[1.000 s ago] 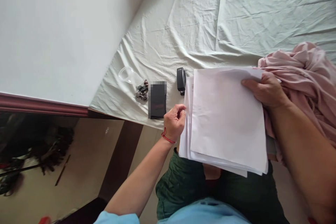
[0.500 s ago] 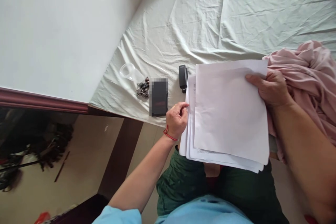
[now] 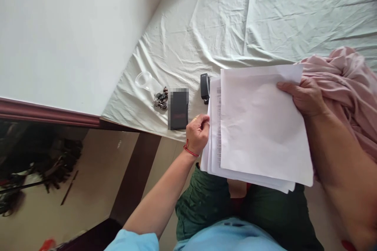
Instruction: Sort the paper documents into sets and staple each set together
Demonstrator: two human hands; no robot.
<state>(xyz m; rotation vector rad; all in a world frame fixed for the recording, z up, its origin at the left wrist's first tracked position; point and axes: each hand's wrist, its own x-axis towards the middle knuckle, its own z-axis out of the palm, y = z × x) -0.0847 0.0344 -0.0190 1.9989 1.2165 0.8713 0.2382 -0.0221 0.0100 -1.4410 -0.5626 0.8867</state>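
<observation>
Above my lap, over the near edge of the cloth-covered surface, I hold a stack of papers between my two hands. My left hand has its fingers curled in, thumb and forefinger pinching the left edge of the stack. My right hand grips the upper right corner, thumb laid flat on the top sheet and fingers tucked behind it, where I cannot see them.

The top sheet shows a plain white face. Beside its left edge, a strip of the page underneath shows, with a column of dark print running down it, too small for me to read. More sheets fan out at the left and bottom.

Just past the upper left corner of the papers, a black stapler carries tiny pale lettering on its top, which I cannot make out. Near my left hand lies a flat black case, partly blurred, with a faint reddish mark. Keys sit just beside it, next to a clear plastic cup. A heap of pink cloth lies by my right hand. A red string circles my left wrist.
</observation>
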